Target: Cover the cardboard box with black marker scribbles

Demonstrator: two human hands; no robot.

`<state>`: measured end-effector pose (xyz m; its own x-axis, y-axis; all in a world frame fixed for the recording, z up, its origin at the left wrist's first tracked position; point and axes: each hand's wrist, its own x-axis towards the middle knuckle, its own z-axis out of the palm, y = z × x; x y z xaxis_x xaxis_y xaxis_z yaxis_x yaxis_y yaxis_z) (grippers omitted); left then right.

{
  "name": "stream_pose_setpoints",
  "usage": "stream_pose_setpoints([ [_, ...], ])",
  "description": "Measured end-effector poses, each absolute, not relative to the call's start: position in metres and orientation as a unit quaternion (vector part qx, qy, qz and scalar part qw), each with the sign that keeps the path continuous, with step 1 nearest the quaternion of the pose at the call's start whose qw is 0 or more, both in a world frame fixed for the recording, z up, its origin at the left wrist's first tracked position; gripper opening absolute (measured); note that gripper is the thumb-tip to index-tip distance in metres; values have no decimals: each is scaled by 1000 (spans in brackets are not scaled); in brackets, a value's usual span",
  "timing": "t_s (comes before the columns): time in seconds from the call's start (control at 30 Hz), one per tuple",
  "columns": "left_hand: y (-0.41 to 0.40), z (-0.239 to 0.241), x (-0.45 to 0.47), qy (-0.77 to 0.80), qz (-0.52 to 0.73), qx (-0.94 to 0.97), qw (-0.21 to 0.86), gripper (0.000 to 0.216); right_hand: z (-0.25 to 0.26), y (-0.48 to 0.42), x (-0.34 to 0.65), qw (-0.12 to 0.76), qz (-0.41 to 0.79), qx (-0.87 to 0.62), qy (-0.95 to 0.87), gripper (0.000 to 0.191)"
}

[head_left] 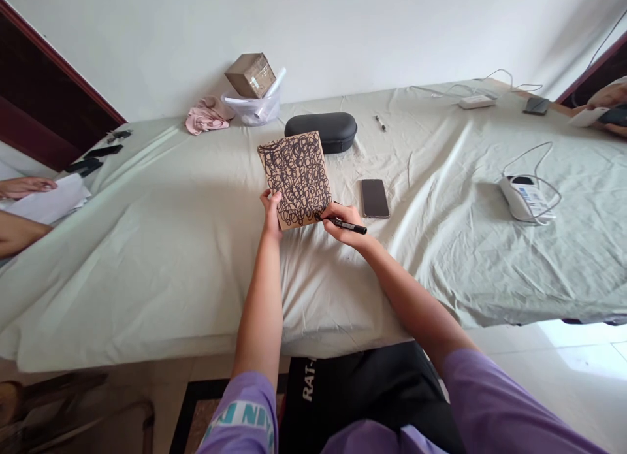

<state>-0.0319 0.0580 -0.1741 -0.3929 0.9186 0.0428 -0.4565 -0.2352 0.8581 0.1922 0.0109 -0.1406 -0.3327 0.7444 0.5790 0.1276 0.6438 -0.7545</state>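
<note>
My left hand [272,209] grips the lower left edge of a brown cardboard piece [298,173], its thumb on the front face and the other fingers mostly hidden behind. Looping black scribbles cover nearly all of that face. In my right hand [343,220] is a black marker [350,227], its tip against the lower right part of the cardboard. The cardboard is tilted up toward me above the cloth. Behind its upper right corner lies a black oblong case [337,130], partly covered by it. A dark smartphone [375,198] lies just right of my right hand.
A pale cloth [161,264] covers the table. Toward the wall are a pink cloth [208,115], a clear plastic tub [257,111] with a cardboard box [251,75] on it, and a pen [381,123]. A white power strip [526,198] with cable lies right. Other people's hands show at both sides.
</note>
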Motion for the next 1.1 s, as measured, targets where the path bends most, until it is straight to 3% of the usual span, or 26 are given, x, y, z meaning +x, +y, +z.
stream_pose_setpoints([
  [0.2,56,-174,-55,368,770,368,369,77,-136,25,212,606,305,-402,-616,28],
  [0.27,54,-176,-62,364,771,386,351,80,-142,32,218,560,246,-438,-658,25],
  [0.37,54,-178,-66,355,774,382,359,81,-158,42,221,413,144,-502,-746,30],
  [0.5,54,-174,-65,353,777,385,351,85,-175,51,215,295,112,-565,-762,36],
  [0.6,49,-164,-65,380,776,408,295,91,-172,52,213,361,109,-542,-751,35],
  [0.7,36,-153,-59,436,771,446,126,94,-162,44,212,476,85,-491,-725,34],
  [0.8,23,-151,-39,448,770,453,-20,65,-157,31,205,560,83,-406,-718,28],
  [0.9,16,-155,-8,418,731,535,73,40,-162,24,196,583,115,-328,-735,22],
  [1.0,13,-156,15,400,674,575,235,35,-169,23,190,554,148,-319,-755,23],
  [1.1,15,-155,26,390,666,558,305,36,-167,21,189,546,170,-312,-759,27],
])
